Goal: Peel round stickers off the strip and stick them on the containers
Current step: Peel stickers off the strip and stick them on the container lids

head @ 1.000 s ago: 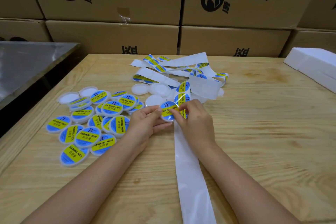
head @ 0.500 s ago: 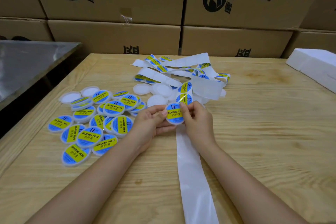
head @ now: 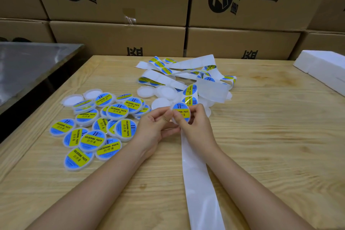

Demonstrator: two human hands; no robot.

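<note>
A round white container with a blue and yellow sticker on its top is held above the table between both hands. My left hand grips its left edge with thumb and fingers. My right hand holds its right edge, thumb pressing on the sticker. The white sticker strip runs from under my right hand toward me, bare of stickers there. Its far part carries stickers and tangles at the table's middle back. Several labelled containers lie in a heap on the left. Unlabelled white containers lie beyond my hands.
The wooden table has a raised rim on the left. A white foam block sits at the far right. Stacked cardboard boxes wall off the back. A steel surface lies to the left, past a dark gap.
The container with the sticker has been lifted and tilted up to face me. My right thumb has slid over the sticker, and both hands rose slightly.
</note>
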